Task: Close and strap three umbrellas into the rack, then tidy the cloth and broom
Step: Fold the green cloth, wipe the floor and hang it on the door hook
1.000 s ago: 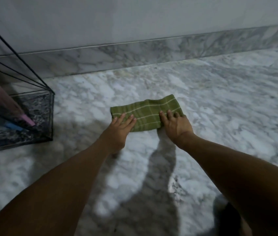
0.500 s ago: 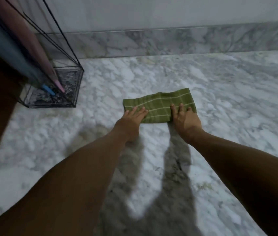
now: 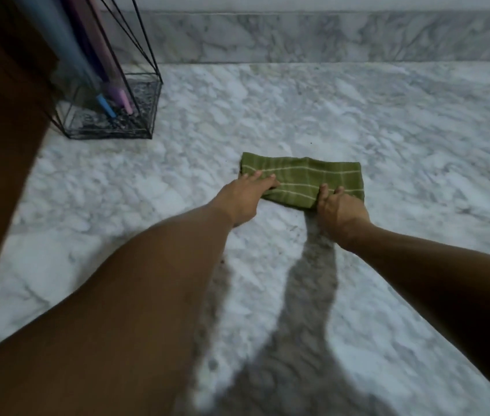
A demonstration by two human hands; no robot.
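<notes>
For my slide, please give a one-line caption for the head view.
Both hands, left hand and right hand, press a folded green cloth on marble floor near the umbrella rack.

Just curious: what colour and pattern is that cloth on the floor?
The cloth is olive green with thin pale checked lines, seen in the head view.

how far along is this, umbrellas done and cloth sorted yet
Umbrellas look done: closed and standing in the wire rack; straps can't be seen. In hand: left hand and right hand press the folded green cloth on the floor. Left: the broom, not in view.
</notes>
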